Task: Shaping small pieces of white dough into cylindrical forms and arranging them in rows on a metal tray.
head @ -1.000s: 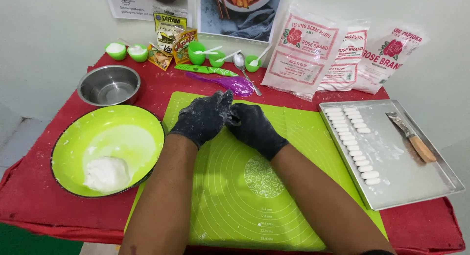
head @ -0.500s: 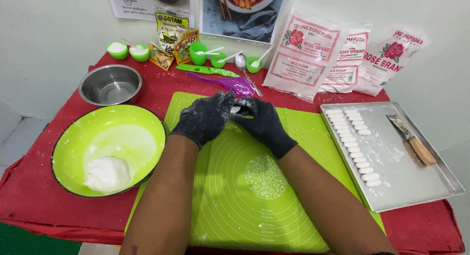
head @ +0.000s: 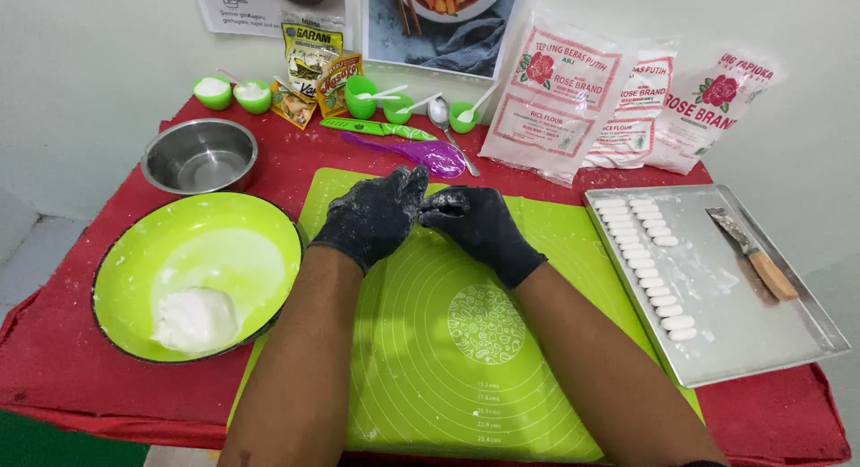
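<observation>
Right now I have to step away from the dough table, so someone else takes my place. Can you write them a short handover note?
Left hand and right hand, both in black floured gloves, meet over the far end of the green mat, fingertips together; whether a bit of dough sits between them cannot be seen.
Dough lump lies in the green bowl on the left. Metal tray on the right holds two rows of shaped white pieces and a wooden-handled knife.
Done: two rows shaped. Left: the lump in the bowl.
</observation>
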